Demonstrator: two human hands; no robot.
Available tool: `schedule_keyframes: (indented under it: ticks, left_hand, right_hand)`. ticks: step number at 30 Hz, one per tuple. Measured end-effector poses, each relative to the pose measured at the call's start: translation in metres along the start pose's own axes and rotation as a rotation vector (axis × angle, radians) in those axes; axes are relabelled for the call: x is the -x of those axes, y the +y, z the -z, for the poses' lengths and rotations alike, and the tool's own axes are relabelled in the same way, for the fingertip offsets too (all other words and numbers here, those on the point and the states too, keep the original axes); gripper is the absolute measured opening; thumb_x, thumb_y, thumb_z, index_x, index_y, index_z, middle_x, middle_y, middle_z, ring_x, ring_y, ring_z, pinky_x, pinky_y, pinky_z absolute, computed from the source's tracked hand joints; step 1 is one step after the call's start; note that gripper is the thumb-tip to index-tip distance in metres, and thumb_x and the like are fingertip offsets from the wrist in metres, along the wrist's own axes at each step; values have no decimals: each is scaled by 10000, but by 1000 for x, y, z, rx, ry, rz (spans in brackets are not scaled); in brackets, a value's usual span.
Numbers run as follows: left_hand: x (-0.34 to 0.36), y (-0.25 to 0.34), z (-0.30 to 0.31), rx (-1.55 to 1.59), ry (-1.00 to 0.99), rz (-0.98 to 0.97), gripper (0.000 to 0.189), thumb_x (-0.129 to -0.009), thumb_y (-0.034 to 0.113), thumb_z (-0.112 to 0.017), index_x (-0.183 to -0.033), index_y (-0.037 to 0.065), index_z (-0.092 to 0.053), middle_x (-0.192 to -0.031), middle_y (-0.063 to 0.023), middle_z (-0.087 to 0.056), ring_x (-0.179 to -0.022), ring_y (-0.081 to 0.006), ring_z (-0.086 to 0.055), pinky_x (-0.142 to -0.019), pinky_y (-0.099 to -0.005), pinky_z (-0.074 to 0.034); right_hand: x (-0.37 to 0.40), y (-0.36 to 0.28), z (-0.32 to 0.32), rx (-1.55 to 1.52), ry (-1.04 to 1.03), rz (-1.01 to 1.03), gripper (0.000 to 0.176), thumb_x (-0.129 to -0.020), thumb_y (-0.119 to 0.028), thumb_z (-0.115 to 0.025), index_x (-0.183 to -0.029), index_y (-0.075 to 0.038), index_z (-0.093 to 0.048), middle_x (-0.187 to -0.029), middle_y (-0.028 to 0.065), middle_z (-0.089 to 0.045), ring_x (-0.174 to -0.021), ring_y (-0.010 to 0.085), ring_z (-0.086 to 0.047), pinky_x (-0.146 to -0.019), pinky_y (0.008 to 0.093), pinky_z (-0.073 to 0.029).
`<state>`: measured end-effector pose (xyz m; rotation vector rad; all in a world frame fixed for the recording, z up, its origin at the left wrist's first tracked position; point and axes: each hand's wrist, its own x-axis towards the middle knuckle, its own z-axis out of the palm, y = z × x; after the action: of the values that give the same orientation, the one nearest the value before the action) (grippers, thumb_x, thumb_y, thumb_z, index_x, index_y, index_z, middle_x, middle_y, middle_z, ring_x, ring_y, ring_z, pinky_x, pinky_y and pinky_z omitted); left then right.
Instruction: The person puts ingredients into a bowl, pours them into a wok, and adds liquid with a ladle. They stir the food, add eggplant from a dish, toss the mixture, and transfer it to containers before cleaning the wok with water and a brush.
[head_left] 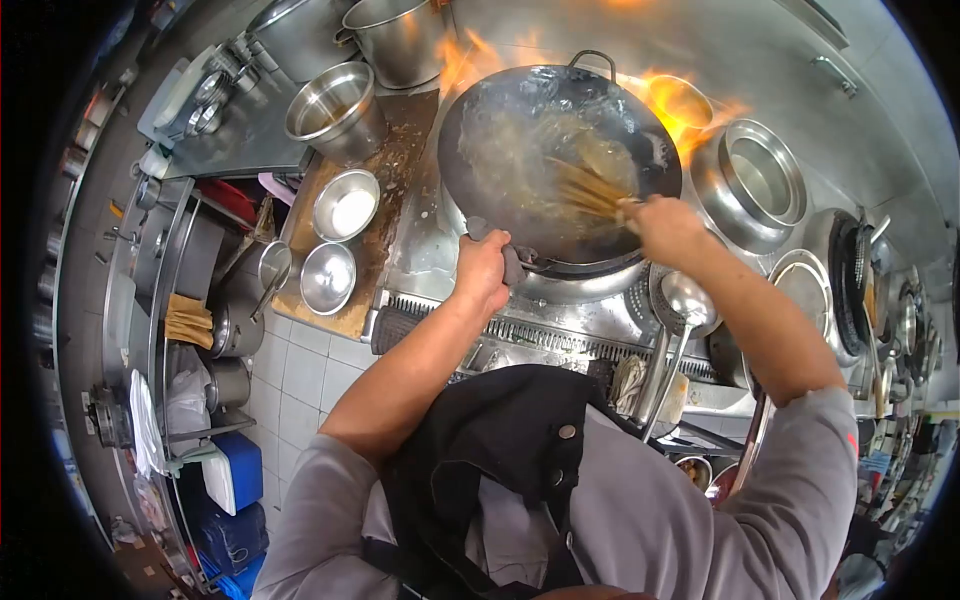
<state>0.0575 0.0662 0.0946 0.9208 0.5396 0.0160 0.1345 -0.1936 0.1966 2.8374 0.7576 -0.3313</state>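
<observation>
A large dark wok (475,190) sits over the burner, with flames rising behind both sides. Its inside looks wet and steamy, and the contents are blurred. My left hand (484,268) is closed around a grey cloth (512,262) at the wok's near rim, by its handle. In my right hand (665,232) is a bamboo wok brush (588,190), its bristles down inside the wok and smeared by motion. Below my right forearm, a steel ladle (686,300) rests with its handle toward me.
Left of the wok, a wooden board (385,190) carries a steel pot (335,115) and two steel bowls (328,278). Nested steel pots (735,190) stand at the right. Flames (675,110) burn at the back. A metal shelf rack (165,300) is at far left.
</observation>
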Motion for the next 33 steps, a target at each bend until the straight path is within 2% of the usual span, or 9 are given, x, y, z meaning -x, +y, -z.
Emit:
schedule_keyframes:
  ticks: [4,7,13,15,17,20,27,29,33]
  left_hand:
    - [-9,-7,6,-63,-15,-16,251,-907,-2,-528,-1155,-14,-492,-1048,-134,-590,-864,-260,-632,-664,-412,-572]
    - [-3,-3,2,-71,-5,-28,263,-909,6,-530,-1170,-8,-499,-1050,-137,-593,-859,-258,-630,-654,-408,-570]
    - [-4,-5,3,-22,12,-17,283,-909,17,-544,-1187,-2,-494,-1050,-133,-596,-862,-251,-631,-655,-408,-569]
    - [-4,-5,5,-6,-28,-20,290,-907,14,-547,-1191,0,-489,-1054,-130,-594,-867,-250,-630,-662,-408,-570]
    - [4,1,-4,-19,36,11,292,-906,6,-547,-1192,-3,-486,-1064,-123,-593,-873,-250,-630,-675,-410,-573]
    - [-4,-6,5,-50,15,-32,294,-909,3,-544,-1195,-15,-480,-1056,-125,-598,-874,-253,-631,-683,-416,-573]
    - [-8,-5,5,-24,9,-16,270,-914,7,-542,-1172,-27,-468,-1037,-145,-600,-850,-259,-635,-652,-417,-573]
    - [-8,-8,5,-16,10,-26,263,-919,14,-543,-1165,-30,-460,-1058,-149,-596,-840,-260,-636,-640,-415,-572]
    - [1,-4,-2,-16,19,-29,272,-923,18,-544,-1174,-39,-457,-1086,-155,-589,-856,-264,-636,-645,-416,-570]
  right_hand:
    - [-79,45,-20,-5,131,-145,374,-831,-164,-647,-1200,-105,-662,-1059,186,-719,-1003,331,-704,-877,436,-568]
    - [-107,-12,-21,-151,173,-141,361,-813,-147,-631,-1163,-73,-681,-1072,201,-716,-1028,341,-695,-909,436,-560]
    - [8,-37,-15,-108,-22,53,552,-828,-129,-615,-1373,-128,-531,-1056,181,-705,-1006,335,-693,-863,456,-565]
    - [-2,3,3,63,-112,-51,448,-859,-144,-601,-1304,-186,-584,-1042,164,-722,-982,320,-708,-853,440,-572]
    - [-50,25,4,15,108,-169,309,-880,-162,-597,-1176,-113,-668,-1066,158,-726,-990,320,-707,-844,435,-573]
    - [-113,1,-20,-115,198,-53,318,-867,-146,-590,-1168,-71,-660,-1078,183,-719,-999,327,-704,-863,449,-568]
    - [32,-59,27,-19,-43,125,297,-827,-107,-613,-1116,-56,-658,-964,172,-731,-951,332,-711,-827,436,-572]
    - [20,-21,26,104,-154,35,230,-840,-95,-605,-1042,-69,-712,-987,163,-737,-963,309,-717,-819,415,-576]
    - [-75,13,24,135,87,-59,160,-850,-118,-625,-938,-66,-749,-995,154,-745,-942,308,-728,-786,413,-588]
